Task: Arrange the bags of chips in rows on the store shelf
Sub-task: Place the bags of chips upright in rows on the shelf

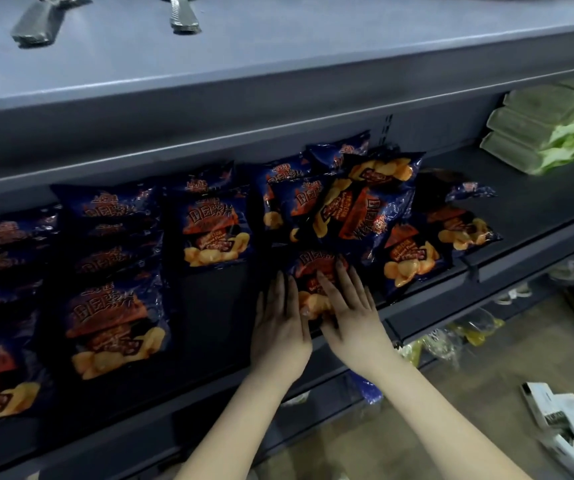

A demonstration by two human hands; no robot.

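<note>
Both hands lie flat with straight fingers, the left hand (280, 327) beside and the right hand (351, 313) atop one chip bag (316, 268) near the shelf (209, 306) front. Leftward, neat rows (116, 271) look finished. The jumbled heap (365, 202) behind awaits sorting, so I judge roughly half remains.

Dim light falls on grey metal shelving, with silvery packets (36, 24) on the top shelf (278, 53), green packs (534, 123) stacked at the right, and white boxes (555, 410) on the brownish floor (434, 417) below.
</note>
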